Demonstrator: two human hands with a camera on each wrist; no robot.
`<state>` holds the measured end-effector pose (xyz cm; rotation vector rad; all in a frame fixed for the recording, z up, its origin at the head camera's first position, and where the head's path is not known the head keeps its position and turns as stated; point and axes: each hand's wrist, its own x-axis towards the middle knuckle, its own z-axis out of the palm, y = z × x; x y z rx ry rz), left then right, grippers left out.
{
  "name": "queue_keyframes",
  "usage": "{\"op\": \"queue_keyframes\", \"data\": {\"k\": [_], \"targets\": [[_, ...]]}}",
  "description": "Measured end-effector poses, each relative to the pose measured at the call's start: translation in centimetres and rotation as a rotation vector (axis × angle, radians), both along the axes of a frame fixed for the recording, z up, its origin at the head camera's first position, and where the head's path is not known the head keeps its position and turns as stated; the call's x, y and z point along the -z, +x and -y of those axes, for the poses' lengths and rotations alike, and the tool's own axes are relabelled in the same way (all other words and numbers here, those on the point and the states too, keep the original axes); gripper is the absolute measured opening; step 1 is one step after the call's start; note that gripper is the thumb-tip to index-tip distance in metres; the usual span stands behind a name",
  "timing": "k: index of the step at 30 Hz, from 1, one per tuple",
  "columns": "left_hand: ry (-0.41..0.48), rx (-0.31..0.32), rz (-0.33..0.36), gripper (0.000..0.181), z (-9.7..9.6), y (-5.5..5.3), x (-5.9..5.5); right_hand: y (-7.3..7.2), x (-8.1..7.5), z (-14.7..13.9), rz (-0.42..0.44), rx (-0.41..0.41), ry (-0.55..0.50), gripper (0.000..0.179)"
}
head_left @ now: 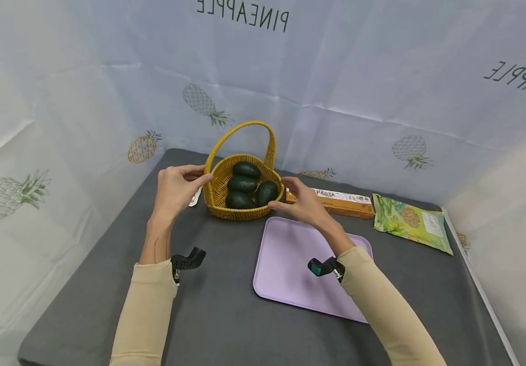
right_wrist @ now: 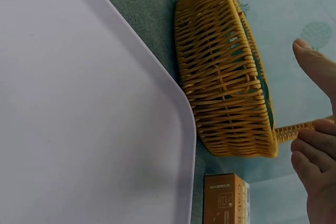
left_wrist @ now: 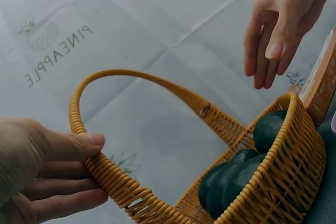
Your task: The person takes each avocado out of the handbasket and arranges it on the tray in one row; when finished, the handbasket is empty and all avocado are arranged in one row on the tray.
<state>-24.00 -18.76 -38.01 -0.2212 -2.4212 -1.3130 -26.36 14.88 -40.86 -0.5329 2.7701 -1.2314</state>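
Overhead first, head view: wicker basket (head_left: 240, 195) sits on the grey table (head_left: 217, 305) near the back wall, handle arched upright, w/ four dark green avocados (head_left: 244, 184) inside. Left hand (head_left: 176, 189) is at the basket's left rim, thumb and fingertips meeting the weave where the handle joins; fingers bent round the rim. Right hand (head_left: 300, 203) is at the basket's right side, fingers relaxed and slightly spread, tips at or just beside the rim; contact can't be confirmed here. Lilac tray (head_left: 290, 284) lies flat in front of and to the right of the basket, under the right forearm. Orange pasta box (head_left: 336, 201) lies behind the tray, just right of the basket; green-yellow pouch (head_left: 409, 221) further right, apart from the box. Left wrist view: left hand (left_wrist: 47, 171) pinches the basket (left_wrist: 283, 166) rim at the handle base, thumb on top, fingers curled beneath. Avocados (left_wrist: 247, 166) visible inside against the far wall. Right hand (left_wrist: 281, 24) hovers above the opposite rim, fingers extended downward, not touching. Right wrist view: right hand (right_wrist: 315, 150) shows fingers loosely bent, apart, beside the basket (right_wrist: 226, 77) wall and handle; nothing gripped. Tray (right_wrist: 79, 119) edge lies near the basket base; pasta box (right_wrist: 226, 200) end sits beside both.
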Motion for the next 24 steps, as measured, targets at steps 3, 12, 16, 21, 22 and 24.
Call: {"op": "queue_keyframes", "data": {"k": [3,12,16,21,22,24], "targets": [[-0.004,0.000,0.002,0.034,-0.1,0.0,0.1,-0.6,0.1,0.3,0.013,-0.016,0.013,0.091],[0.005,0.006,0.006,0.033,-0.3,-0.1,0.1,-2.1,-0.3,1.2,-0.024,-0.070,0.134,0.094],[0.008,0.007,0.017,0.034,-0.4,-0.1,0.0,-2.7,-0.3,1.5,-0.027,-0.085,0.201,0.094],[0.006,0.006,0.009,0.034,-0.3,-0.1,0.1,-3.3,-0.2,2.0,-0.025,-0.102,0.246,0.088],[0.003,0.004,0.005,0.034,-0.2,-0.1,0.1,-3.4,-0.2,2.1,-0.026,-0.105,0.254,0.086],[-0.004,-0.002,-0.005,0.033,-0.1,-0.1,0.2,-3.6,-0.3,2.3,-0.028,-0.110,0.270,0.081]]}}
